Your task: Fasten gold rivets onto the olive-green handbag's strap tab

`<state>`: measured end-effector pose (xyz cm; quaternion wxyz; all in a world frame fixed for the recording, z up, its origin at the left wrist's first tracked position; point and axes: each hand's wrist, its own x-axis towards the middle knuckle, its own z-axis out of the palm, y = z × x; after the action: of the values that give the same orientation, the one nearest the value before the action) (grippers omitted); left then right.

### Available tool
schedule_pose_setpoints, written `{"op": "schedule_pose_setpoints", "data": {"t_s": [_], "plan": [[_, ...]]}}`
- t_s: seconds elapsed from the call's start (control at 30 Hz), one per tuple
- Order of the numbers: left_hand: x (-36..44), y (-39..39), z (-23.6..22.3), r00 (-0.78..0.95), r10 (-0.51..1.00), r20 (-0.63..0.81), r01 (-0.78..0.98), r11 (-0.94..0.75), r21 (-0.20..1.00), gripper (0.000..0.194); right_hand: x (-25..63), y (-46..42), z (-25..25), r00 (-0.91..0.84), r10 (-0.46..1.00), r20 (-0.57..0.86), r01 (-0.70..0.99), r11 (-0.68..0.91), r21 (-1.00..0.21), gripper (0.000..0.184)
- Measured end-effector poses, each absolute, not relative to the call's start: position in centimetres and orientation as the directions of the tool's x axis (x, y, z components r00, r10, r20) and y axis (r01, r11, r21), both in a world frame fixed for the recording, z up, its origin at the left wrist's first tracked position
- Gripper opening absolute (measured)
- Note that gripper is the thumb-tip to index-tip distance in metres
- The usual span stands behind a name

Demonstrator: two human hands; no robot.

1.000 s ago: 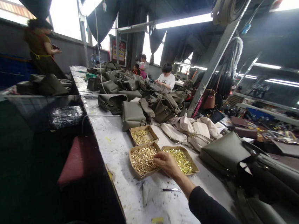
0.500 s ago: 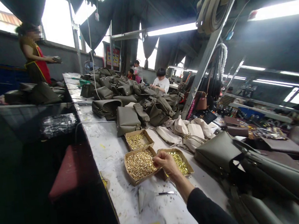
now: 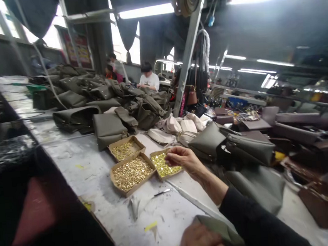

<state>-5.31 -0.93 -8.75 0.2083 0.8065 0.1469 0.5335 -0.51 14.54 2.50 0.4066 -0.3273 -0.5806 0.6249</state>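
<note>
Workbench [image 3: 109, 217]: long pale table running away from the camera, spotted with scraps of yellow tape.
Finished-goods pile [image 3: 103, 96]: many olive-grey handbags stacked along the far half of the bench; judged as work already through this station, though their fittings are too small to check.
Bag in hand area [image 3: 236, 149]: one olive-grey handbag lies on its side just beyond the right hand, apart from it; whether hardware is fitted cannot be read.
Hardware trays: three shallow cardboard trays sit side by side. The middle tray [image 3: 132, 174] and the back tray [image 3: 125, 148] hold dull gold fittings; the right-hand tray [image 3: 163, 164] holds brighter yellow ones. All three appear well filled, so the stock is judged far from used up.
Right hand [image 3: 185, 160]: raised just above the right-hand tray, fingers pinched together at the tips; the grip suggests a small fitting, but no piece is visible between them.
Left hand [image 3: 199, 245]: at the bottom edge, resting closed on a fold of olive-grey material [image 3: 220, 229].
Small tool [image 3: 162, 192]: thin metal implement lying on the bench in front of the trays, untouched.
Hidden or unclear: left hand is cut off by the frame; the fittings' type is unresolvable; the left foreground is dark; seated people at the far end are small and blurred.
</note>
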Motion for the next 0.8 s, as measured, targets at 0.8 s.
{"op": "schedule_pose_setpoints", "data": {"t_s": [0.8], "plan": [[-3.2, -1.3, -7.4, 0.402, 0.262, 0.877, 0.23, -0.956, 0.18, 0.014, 17.7, -1.6, -0.7, -0.383, 0.92, 0.079, 0.191, 0.162, -0.968, 0.01]]}}
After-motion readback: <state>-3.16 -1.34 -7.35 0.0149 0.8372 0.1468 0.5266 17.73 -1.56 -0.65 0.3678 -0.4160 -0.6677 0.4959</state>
